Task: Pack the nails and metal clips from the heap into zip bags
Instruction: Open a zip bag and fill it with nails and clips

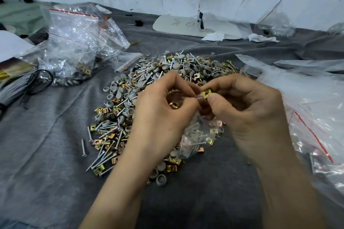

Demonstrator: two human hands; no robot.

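1 metal clip (206, 93) is pinched by the right hand (247, 109); the zip bag (193, 135) is gripped by the left hand (163, 109).

Soft even light, faint shadows, glare on plastic bags (72, 35), wide-angle bending at edges, fingers (188, 87) slightly blurred

Handwritten red "O" on white card (188, 29) at far edge of grey cloth (52, 135), sideways scrawl beside it too faint to read, red-and-yellow printed packet (13, 69) at left edge, lettering blurred, illegible.
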